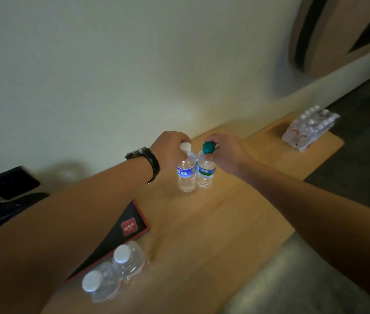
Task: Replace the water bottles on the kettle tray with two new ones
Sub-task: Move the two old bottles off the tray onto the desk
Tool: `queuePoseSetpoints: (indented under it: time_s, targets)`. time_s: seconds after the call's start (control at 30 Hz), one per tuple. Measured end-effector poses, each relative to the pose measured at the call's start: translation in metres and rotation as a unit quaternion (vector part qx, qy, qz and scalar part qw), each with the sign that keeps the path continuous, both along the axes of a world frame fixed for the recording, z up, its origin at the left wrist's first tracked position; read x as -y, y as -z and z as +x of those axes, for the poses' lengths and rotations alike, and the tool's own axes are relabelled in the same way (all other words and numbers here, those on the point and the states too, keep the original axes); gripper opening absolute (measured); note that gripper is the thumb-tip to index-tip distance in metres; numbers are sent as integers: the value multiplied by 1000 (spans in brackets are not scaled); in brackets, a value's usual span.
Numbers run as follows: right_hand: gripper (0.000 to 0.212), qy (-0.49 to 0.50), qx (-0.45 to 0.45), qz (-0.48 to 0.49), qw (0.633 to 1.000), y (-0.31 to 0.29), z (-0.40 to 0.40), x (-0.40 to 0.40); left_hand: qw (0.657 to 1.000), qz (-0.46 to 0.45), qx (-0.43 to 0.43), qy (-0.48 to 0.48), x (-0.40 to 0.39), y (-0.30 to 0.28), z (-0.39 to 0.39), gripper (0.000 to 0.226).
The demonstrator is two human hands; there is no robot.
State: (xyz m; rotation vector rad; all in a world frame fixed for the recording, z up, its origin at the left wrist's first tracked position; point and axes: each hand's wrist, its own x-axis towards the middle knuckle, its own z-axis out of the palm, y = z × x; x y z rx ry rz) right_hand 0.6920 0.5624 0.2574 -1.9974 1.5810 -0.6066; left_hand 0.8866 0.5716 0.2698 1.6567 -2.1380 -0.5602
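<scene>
Beyond the black tray (134, 219), left hand (171, 150) is pinching the white-capped bottle (186, 172); right hand (227, 152) is gripping the green-capped bottle (205, 172) beside it.

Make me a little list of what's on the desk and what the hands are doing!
left hand: holds the top of the white-capped bottle, which has a blue label
right hand: holds the top of the green-capped bottle, which has a green label
those two bottles: upright, side by side on the wooden desk
near edge: two more clear bottles with white caps
beside them: black tray with red trim
far end: wrapped pack of bottles
left wrist: dark watch
</scene>
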Motion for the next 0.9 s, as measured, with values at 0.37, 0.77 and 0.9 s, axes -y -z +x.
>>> queuePoseSetpoints:
  time_s: [0.37, 0.77, 0.9]
  targets:
    - [29, 87, 2, 35, 996, 43, -86, -28, 998, 30, -22, 40, -11, 46, -97, 21]
    - [41, 95, -1, 51, 994, 54, -98, -29, 998, 60, -25, 6, -6, 50, -112, 45]
    - [58, 63, -55, 29, 996, 52, -91, -29, 997, 65, -39, 3, -11, 49, -109, 63]
